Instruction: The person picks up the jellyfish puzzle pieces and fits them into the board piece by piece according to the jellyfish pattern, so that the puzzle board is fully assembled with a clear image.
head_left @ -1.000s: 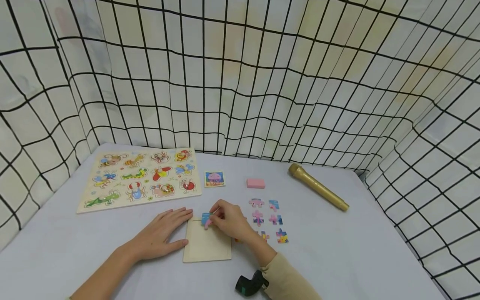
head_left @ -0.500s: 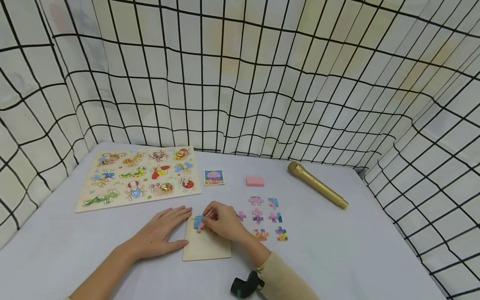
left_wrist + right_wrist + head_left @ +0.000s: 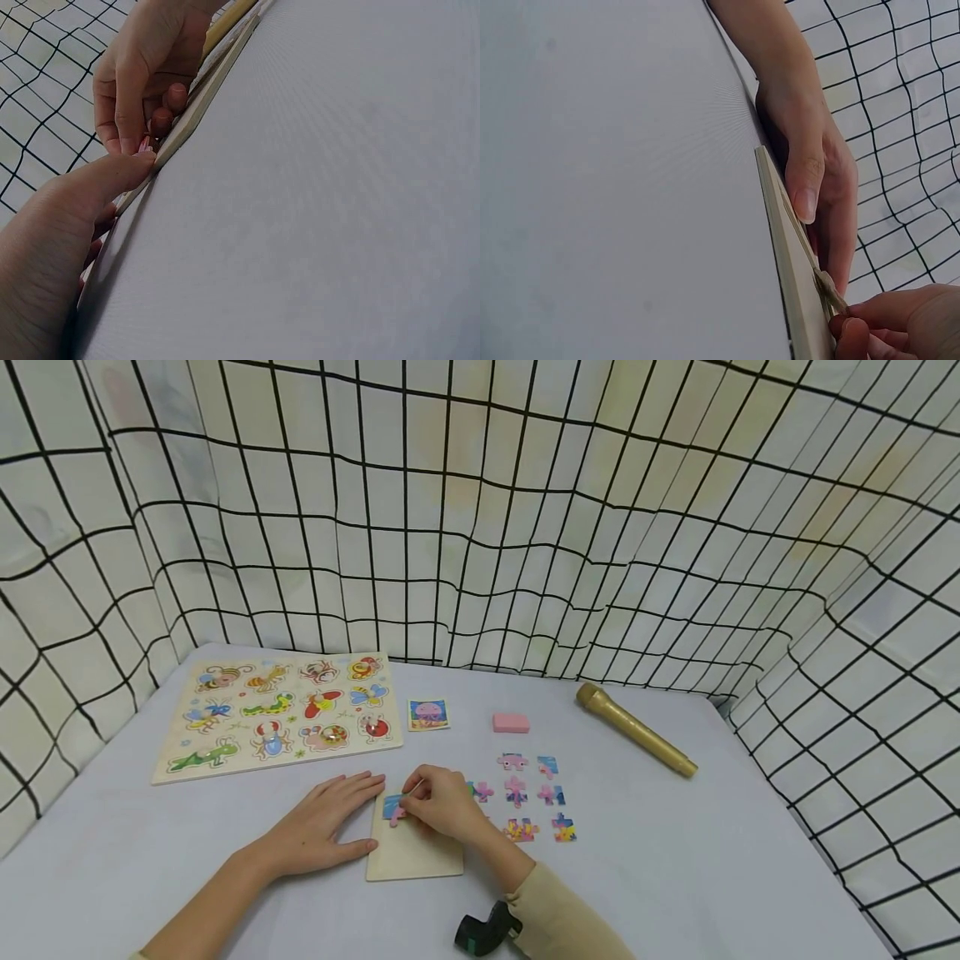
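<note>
A blue-and-pink jigsaw piece [image 3: 392, 807] is pinched between the thumb and fingers of my right hand [image 3: 444, 806], over the upper left corner of a pale wooden puzzle tray [image 3: 416, 862]. In the right wrist view the jigsaw piece [image 3: 829, 291] is tilted, one edge against the tray [image 3: 778, 225]. My left hand [image 3: 324, 827] lies with fingers extended at the tray's left edge, its thumb touching that edge. Several loose jigsaw pieces [image 3: 515, 791] lie in rows right of the tray; my right hand and forearm hide part of them.
Behind the hands are a large insect puzzle board [image 3: 285, 718], a small octopus picture card [image 3: 428, 714] and a pink block [image 3: 511, 723]. A gold microphone [image 3: 636, 729] lies at the right. Black-grid netting [image 3: 465, 527] encloses the table.
My right hand has moved slightly left with the jigsaw piece, bringing it to the tray's upper left corner. The left hand has stayed in place.
</note>
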